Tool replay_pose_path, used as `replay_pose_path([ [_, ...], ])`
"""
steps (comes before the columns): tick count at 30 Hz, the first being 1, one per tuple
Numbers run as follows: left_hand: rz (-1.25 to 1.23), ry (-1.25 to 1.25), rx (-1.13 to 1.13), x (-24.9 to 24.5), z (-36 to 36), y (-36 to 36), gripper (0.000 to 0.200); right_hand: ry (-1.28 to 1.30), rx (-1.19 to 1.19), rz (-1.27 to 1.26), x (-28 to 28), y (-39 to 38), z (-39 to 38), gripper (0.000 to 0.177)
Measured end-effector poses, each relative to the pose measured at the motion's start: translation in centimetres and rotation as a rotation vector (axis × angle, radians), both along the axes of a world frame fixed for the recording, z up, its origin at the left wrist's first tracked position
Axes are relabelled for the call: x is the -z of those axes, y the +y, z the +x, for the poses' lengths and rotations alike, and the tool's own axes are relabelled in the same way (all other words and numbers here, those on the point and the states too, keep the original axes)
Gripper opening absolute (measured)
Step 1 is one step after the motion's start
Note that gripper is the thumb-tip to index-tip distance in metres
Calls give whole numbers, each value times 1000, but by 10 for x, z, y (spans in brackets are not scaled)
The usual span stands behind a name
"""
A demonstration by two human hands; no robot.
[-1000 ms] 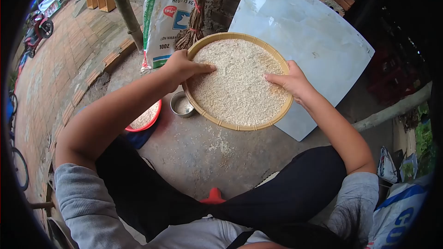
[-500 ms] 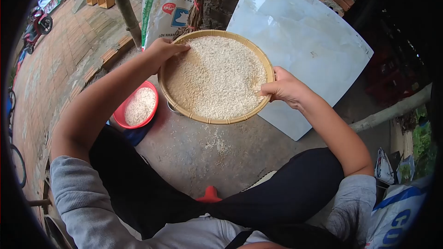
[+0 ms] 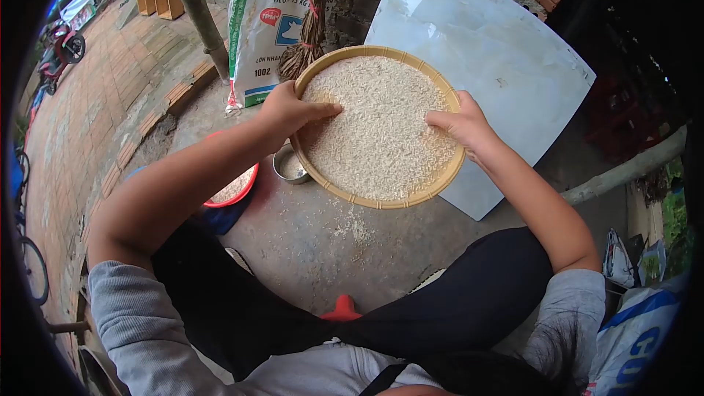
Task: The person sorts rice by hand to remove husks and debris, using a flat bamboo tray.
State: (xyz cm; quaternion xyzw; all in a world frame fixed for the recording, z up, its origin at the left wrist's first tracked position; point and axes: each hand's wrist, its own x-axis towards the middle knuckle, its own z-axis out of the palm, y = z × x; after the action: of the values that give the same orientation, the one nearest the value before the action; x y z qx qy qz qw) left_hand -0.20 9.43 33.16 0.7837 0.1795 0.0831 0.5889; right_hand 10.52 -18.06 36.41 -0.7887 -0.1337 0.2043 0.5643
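Between my hands I hold a round bamboo winnowing basket [image 3: 359, 194] above the concrete floor. A broad layer of pale rice grains [image 3: 381, 128] covers most of its inside. My left hand [image 3: 293, 111] grips the left rim, its thumb over the edge against the grains. On the right rim my right hand [image 3: 463, 123] is closed the same way, thumb inside, other fingers hidden beneath. Below my left forearm is a red bowl [image 3: 253, 185] of rice, partly covered by the arm. A small metal bowl [image 3: 282, 165] stands beside it, close under the basket's left edge.
Spilled grains [image 3: 353, 231] lie on the floor before me. A pale flat board [image 3: 506, 88] lies to the right. At the back stand a printed feed sack [image 3: 253, 37], a straw broom [image 3: 302, 55] and a wooden pole [image 3: 202, 18]. A red motorbike [image 3: 62, 51] is far left.
The basket has shifted right with both hands, uncovering the metal bowl and more of the sack. The grains have spread more evenly. My left forearm now covers more of the red bowl.
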Motion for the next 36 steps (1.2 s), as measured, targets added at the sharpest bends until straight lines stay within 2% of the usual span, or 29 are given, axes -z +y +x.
replay_pose_path([
  [1,26,-17,0,3,1,0,52,-1,2,0,-4,2,-4,56],
  [3,-125,237,2,-3,11,29,50,-89,-163,-80,-8,2,-10,53],
  [4,-291,264,-18,-12,11,41,45,-92,-165,-90,-6,2,-9,53],
  [6,-258,189,8,-14,9,41,45,-44,-308,-136,3,2,-2,56],
  [7,-216,148,41,-12,5,34,47,-46,-307,-131,5,3,0,56],
  [8,-46,126,-6,-10,5,23,50,-64,-184,-97,8,2,2,59],
  [9,-19,74,20,-12,-1,9,52,-78,-62,-63,10,1,2,62],
  [12,-56,15,58,1,1,10,55,-70,-81,-86,12,2,1,66],
  [14,-237,234,-61,2,4,23,58,-79,-139,-97,11,0,2,68],
  [15,-299,198,-51,0,3,23,61,-7,-143,-93,5,1,0,63],
  [17,-463,152,-171,-3,5,19,64,62,-141,-87,0,-1,4,60],
  [20,-441,155,-241,14,13,20,66,133,-36,-23,-2,-6,20,46],
  [21,-470,176,-301,-8,1,-4,63,138,-33,-16,1,-4,20,46],
  [23,-301,198,-397,24,8,0,60,176,107,196,7,-2,20,46],
  [24,-292,240,-425,17,4,-4,58,215,113,202,0,-1,14,45],
  [25,-301,238,-421,10,5,1,58,210,117,193,1,-1,12,45],
  [28,-559,266,-82,-10,14,33,53,139,128,135,6,-4,16,44],
  [31,-584,189,-199,-6,10,14,47,127,75,119,17,-6,36,42],
  [32,-459,267,-324,-21,-1,-12,43,240,75,130,19,-10,44,41],
  [33,-375,237,-244,-18,-7,-24,42,353,72,142,21,-13,48,41],
  [35,-294,182,-234,-2,-8,-23,42,363,55,134,26,-9,48,39],
  [36,-398,233,-253,12,2,-6,42,430,43,259,32,-6,49,38],
])
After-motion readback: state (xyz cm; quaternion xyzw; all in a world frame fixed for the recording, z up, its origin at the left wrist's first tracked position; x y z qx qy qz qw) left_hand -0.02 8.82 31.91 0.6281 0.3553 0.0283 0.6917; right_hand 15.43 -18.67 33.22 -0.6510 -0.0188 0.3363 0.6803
